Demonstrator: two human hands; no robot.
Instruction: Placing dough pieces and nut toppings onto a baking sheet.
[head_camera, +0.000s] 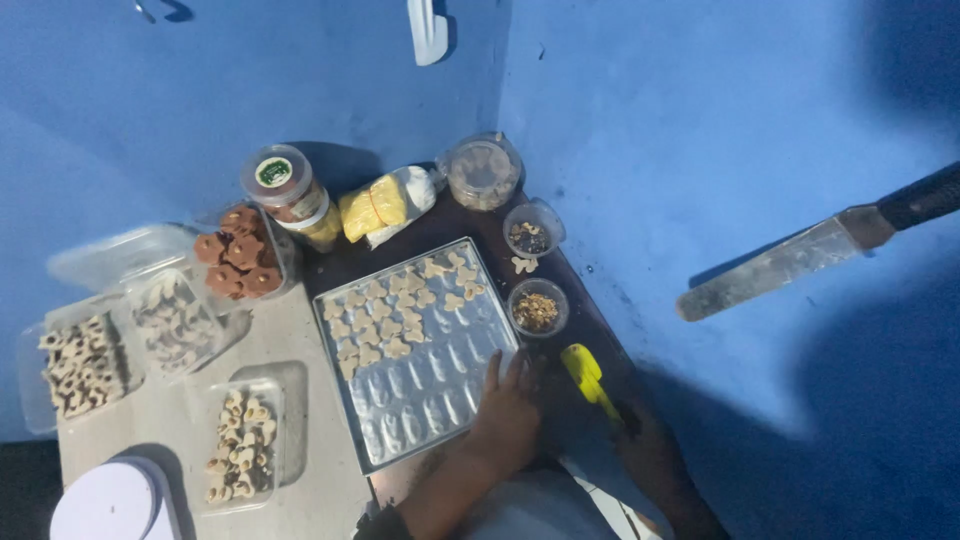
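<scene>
At the far left, clear plastic boxes (85, 365) hold pale shaped cookies, and a tub (245, 255) beside them holds brown ones. In the middle lies a flat metal baking tray (425, 400), its upper half set with raw cookie cut-outs (395, 310), its lower half bare and shiny. The left hand (510, 405) rests on the tray's near right edge, fingers spread flat and pinching nothing. The tray looks thin, light and stiff but probably slippery; it is best taken by its raised rim and kept level, since the soft dough pieces would likely smear or slide. Right of the tray stand two small bowls of chopped toppings (537, 310). The right hand (645, 440) is closed around a yellow tool (588, 378), lying just beside the tray.
</scene>
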